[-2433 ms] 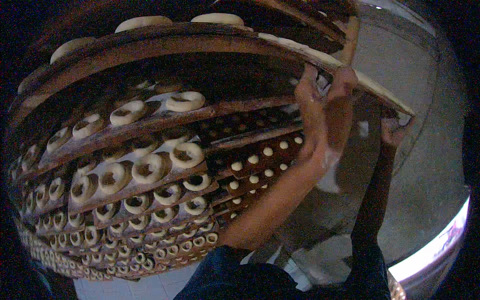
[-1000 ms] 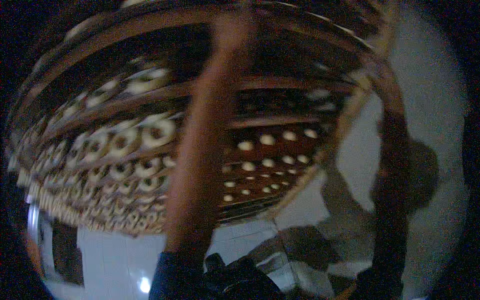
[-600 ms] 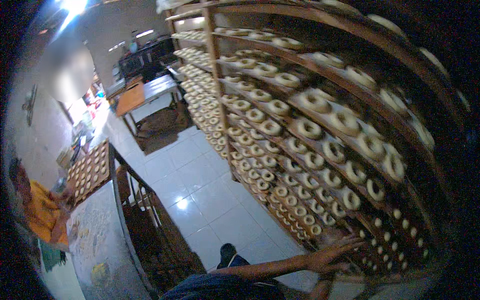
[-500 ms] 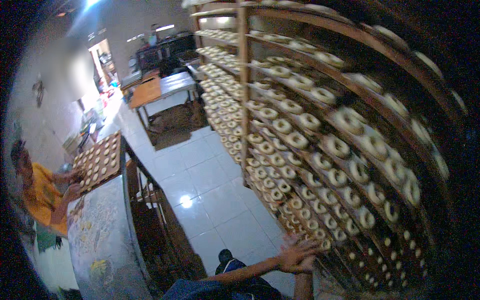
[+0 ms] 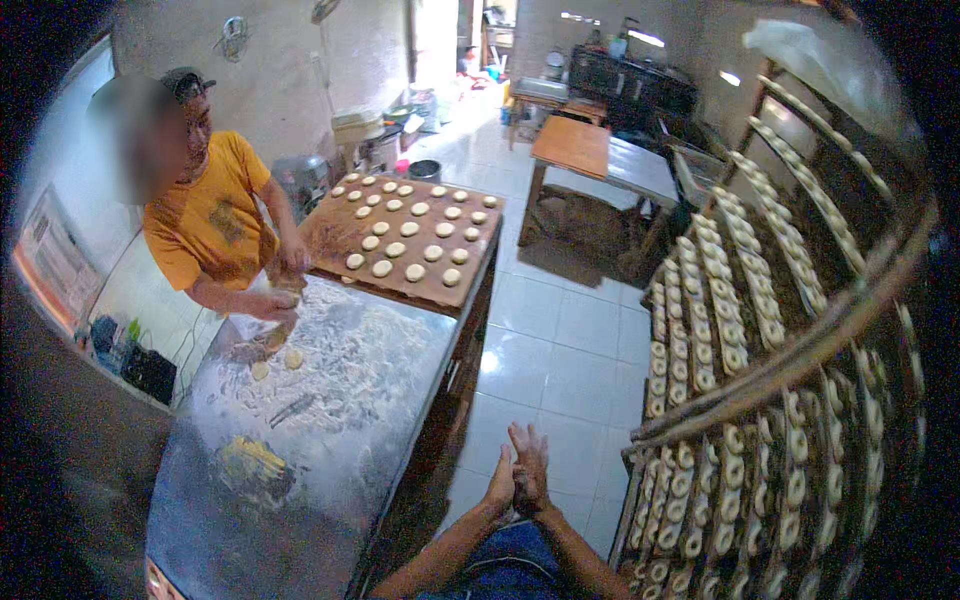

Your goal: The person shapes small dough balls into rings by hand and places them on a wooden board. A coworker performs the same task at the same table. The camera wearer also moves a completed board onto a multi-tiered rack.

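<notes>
My left hand [image 5: 500, 483] and my right hand [image 5: 532, 472] meet low in the middle, palms turned toward each other and touching, with no object visible between them. The right one's fingers are stretched upward; the left one's look straight, partly covered by the right. Both are nearest the steel worktable [image 5: 290, 520], which has scattered flour, a yellow smear and small dough rounds [image 5: 293, 358]. On the right, the wooden rack [image 5: 760, 410] carries several rows of ring-shaped dough pieces.
A co-worker in a yellow shirt [image 5: 200, 245] bends over the flour across the worktable, beside a wooden board [image 5: 330, 245] of dough rounds. A table [image 5: 570, 150] stands farther back near a dark counter [image 5: 630, 90]. A tiled floor aisle [image 5: 520, 380] runs between worktable and rack toward a bright doorway.
The view has swung from the rack's upper shelves toward the room and co-worker. My hands have left the shelves and come together low in front of me.
</notes>
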Demonstrator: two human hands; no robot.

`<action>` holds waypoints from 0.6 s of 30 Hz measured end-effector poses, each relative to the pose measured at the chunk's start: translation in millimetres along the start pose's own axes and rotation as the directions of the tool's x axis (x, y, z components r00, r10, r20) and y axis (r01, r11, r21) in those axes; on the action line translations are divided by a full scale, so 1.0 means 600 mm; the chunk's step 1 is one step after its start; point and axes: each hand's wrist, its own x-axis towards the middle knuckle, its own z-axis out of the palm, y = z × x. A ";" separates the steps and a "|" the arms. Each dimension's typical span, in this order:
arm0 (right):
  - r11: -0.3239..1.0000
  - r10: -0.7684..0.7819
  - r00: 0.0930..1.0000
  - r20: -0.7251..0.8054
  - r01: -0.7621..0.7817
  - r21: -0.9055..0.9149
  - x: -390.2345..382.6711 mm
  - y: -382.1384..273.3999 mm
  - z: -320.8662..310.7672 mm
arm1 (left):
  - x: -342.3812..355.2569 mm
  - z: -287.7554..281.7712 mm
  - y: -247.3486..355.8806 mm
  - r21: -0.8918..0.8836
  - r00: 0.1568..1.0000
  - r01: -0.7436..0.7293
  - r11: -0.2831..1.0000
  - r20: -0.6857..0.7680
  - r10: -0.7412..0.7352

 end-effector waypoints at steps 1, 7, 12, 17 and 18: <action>1.000 -0.012 1.000 -0.013 0.012 0.004 0.055 0.021 0.009 | 0.018 -0.005 0.037 0.088 0.994 -0.099 0.991 -0.041 0.103; 0.941 0.031 0.997 0.066 -0.052 0.334 0.478 0.150 0.014 | 0.237 -0.041 0.339 0.940 0.588 -0.315 0.131 0.085 0.805; 0.922 -0.381 0.923 0.047 0.375 0.098 0.802 0.137 0.054 | 0.427 -0.033 0.508 0.975 0.493 0.146 -0.168 0.076 0.867; 0.885 -0.464 0.827 0.318 0.412 0.219 0.893 0.112 0.089 | 0.455 -0.023 0.517 0.920 0.651 0.342 -0.194 -0.083 0.755; 0.946 -0.323 0.821 0.472 0.271 0.176 0.901 0.097 0.083 | 0.473 -0.039 0.491 0.936 0.588 0.328 -0.124 -0.099 0.803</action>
